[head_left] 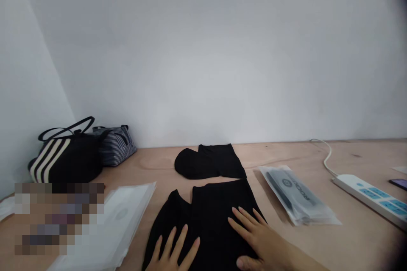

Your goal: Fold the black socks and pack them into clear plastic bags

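Observation:
A black cloth piece shaped like a balaclava (213,207) lies flat on the table in front of me. My left hand (174,250) rests on its lower left part, fingers spread and pointing away from me. On its right part lies my right hand (257,237), palm down, with the fingers stretched out and the thumb apart. Just beyond is a second black cloth piece (206,163) of similar outline, spread flat near the wall. The near end of the front piece runs out of the picture.
Clear plastic sleeves (117,220) lie stacked at left. At right sits a sealed bag (295,194) with dark contents and printed lettering. A white power strip (372,194) with a cord is further right. A black striped bag (70,156) and a pinstriped bag (116,146) stand back left.

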`<move>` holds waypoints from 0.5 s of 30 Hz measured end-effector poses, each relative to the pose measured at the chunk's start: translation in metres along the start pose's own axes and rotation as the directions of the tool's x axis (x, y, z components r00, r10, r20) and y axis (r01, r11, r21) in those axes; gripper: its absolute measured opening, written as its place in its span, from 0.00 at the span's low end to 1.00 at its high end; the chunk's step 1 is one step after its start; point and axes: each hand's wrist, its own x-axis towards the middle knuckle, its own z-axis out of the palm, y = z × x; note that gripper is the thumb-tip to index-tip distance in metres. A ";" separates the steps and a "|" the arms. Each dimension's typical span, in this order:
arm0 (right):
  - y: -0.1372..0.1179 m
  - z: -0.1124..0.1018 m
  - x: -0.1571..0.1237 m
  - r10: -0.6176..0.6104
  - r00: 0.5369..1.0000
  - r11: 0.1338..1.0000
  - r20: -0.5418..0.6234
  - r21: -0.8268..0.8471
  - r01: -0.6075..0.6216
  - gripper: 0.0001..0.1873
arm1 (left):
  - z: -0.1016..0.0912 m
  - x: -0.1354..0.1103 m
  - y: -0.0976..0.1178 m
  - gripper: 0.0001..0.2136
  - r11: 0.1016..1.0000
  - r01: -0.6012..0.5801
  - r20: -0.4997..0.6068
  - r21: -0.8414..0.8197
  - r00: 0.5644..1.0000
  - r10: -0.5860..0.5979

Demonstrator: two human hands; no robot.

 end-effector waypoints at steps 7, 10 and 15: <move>0.033 -0.014 0.039 0.340 0.810 0.940 -0.477 0.185 -0.286 0.15 | -0.035 0.037 -0.014 0.20 0.980 0.004 -0.418 -0.201 0.904 -0.089; 0.062 -0.009 0.058 0.540 0.637 0.840 -0.551 0.307 -0.447 0.20 | -0.036 0.072 -0.024 0.12 0.963 0.069 -0.493 -0.260 0.848 -0.194; 0.089 -0.003 0.062 0.626 0.603 0.779 -0.495 0.367 -0.508 0.17 | -0.035 0.099 -0.027 0.07 0.962 0.054 -0.530 -0.269 0.826 -0.194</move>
